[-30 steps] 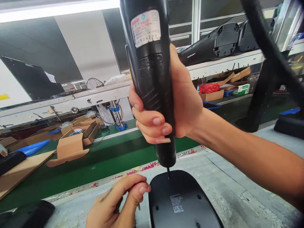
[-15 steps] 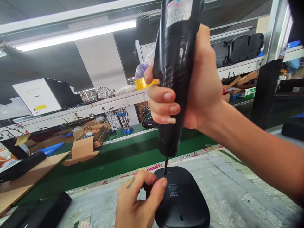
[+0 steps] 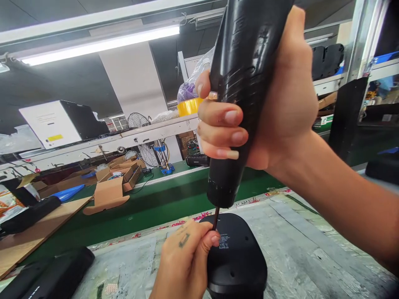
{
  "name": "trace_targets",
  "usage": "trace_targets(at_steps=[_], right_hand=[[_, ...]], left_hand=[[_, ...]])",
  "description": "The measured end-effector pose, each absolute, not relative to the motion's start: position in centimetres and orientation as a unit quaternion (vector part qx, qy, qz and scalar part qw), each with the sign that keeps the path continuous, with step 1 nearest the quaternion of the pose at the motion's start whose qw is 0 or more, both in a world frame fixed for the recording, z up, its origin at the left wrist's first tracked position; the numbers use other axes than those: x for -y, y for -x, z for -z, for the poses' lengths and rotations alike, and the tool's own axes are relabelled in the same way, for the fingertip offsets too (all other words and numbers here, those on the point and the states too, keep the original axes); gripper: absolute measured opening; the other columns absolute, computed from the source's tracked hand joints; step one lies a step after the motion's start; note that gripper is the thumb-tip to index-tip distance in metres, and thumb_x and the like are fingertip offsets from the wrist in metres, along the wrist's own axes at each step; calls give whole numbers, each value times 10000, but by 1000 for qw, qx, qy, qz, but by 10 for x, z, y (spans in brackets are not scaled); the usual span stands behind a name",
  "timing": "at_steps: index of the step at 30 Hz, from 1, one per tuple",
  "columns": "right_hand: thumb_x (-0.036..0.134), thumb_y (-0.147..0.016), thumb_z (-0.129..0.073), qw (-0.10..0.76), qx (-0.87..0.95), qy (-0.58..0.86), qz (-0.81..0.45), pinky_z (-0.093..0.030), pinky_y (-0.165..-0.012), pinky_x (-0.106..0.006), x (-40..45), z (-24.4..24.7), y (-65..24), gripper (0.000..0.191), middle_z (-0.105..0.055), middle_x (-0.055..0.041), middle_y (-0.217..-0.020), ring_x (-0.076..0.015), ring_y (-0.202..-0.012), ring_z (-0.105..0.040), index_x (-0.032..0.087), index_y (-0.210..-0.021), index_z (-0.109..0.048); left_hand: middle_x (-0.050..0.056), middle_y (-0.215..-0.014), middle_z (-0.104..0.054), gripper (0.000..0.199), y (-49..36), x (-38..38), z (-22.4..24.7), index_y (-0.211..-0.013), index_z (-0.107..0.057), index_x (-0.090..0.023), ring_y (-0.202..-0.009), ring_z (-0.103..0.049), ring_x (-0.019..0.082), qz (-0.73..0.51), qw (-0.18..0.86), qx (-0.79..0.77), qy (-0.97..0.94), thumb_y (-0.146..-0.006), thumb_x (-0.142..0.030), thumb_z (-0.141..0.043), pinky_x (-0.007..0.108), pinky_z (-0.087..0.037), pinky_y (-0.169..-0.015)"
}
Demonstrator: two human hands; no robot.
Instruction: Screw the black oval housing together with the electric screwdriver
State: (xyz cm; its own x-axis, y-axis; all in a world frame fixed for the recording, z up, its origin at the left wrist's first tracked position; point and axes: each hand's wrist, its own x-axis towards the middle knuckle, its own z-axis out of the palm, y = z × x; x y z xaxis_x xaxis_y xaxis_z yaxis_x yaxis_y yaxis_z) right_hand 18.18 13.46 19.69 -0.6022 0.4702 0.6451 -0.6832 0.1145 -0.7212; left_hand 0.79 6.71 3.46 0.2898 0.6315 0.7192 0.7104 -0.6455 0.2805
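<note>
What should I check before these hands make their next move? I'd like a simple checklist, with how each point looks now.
1. Driver held: ok. The right hand's grip wraps around the driver.
2. Bit pointing down: ok. The bit slants slightly but points toward the left hand's grip.
3. Screw on the bit: cannot tell. The left fingertips hide the tip.
4. Fingers clear of the bit: not ok. Its end is right at the left thumb and finger.
5. Case showing its printed side: ok. The print faces up on the case.
6. Case steadied: cannot tell. The left hand overlaps it in view.
</note>
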Motion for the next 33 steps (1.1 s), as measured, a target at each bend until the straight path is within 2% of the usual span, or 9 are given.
trace_targets(at_steps=[3,5,9,17,24,26,29,31,33], right_hand=[[859,-864,-415,447,615,-18,-649,-377,-361,-207,-129,-202,-183,694,-354,26,-486,-128,-407,-420,184,-735,-515],[795,-893,-466,439,623,25,-647,-398,-381,-212,-127,-206,-185,624,-354,29,-493,-140,-428,-438,186,-780,-544],[768,-904,-478,444,626,52,-639,-391,-371,-213,-124,-209,-191,592,-358,30,-499,-141,-426,-437,190,-808,-562],[786,-887,-474,464,628,90,-618,-365,-338,-215,-117,-201,-200,593,-352,29,-500,-144,-418,-430,205,-794,-555],[810,-864,-472,476,625,126,-606,-360,-313,-220,-115,-193,-205,603,-337,34,-472,-146,-389,-422,222,-737,-528],[864,-846,-419,467,614,127,-624,-358,-303,-218,-115,-191,-205,665,-341,30,-444,-140,-355,-407,222,-698,-506],[998,-750,-55,433,584,111,-677,-336,-271,-222,-117,-188,-203,886,-372,-3,-383,-127,-282,-358,205,-605,-421],[998,-644,148,412,573,115,-699,-317,-249,-232,-117,-185,-201,955,-376,-21,-349,-126,-244,-322,191,-581,-359],[977,-630,188,398,579,127,-700,-313,-271,-222,-113,-181,-199,953,-368,-16,-344,-118,-242,-318,183,-596,-337]], left_hand=[[-51,-842,-717,173,-5,-68,-35,-1071,-576,-250,-715,-663,69,390,87,393,828,-973,-149,-476,137,-519,-640],[-58,-848,-726,176,-7,-69,-37,-1084,-576,-253,-711,-672,59,395,84,389,828,-974,-150,-485,120,-521,-631],[-94,-740,-687,96,-12,-71,-43,-937,-603,-260,-625,-629,48,427,99,405,803,-947,-170,-573,126,-476,-563],[-67,-697,-666,88,-25,-74,-37,-907,-595,-226,-606,-635,90,420,165,368,813,-977,-247,-545,215,-472,-577],[-155,-672,-691,117,-11,-69,-33,-976,-688,-356,-548,-621,28,534,67,434,722,-954,-291,-593,91,-510,-628],[-162,-775,-732,211,-9,-71,-30,-1063,-676,-385,-609,-638,6,545,33,434,716,-960,-241,-561,52,-507,-669],[-170,-838,-750,285,-11,-72,-26,-1168,-633,-414,-693,-670,-13,549,7,452,703,-971,-230,-538,19,-500,-731],[-184,-839,-758,274,-13,-71,-26,-1186,-607,-417,-716,-689,-16,548,-1,478,687,-973,-255,-551,3,-497,-756],[-185,-852,-769,211,-12,-72,-29,-1123,-625,-392,-735,-704,-8,526,21,479,702,-966,-262,-571,3,-499,-765]])
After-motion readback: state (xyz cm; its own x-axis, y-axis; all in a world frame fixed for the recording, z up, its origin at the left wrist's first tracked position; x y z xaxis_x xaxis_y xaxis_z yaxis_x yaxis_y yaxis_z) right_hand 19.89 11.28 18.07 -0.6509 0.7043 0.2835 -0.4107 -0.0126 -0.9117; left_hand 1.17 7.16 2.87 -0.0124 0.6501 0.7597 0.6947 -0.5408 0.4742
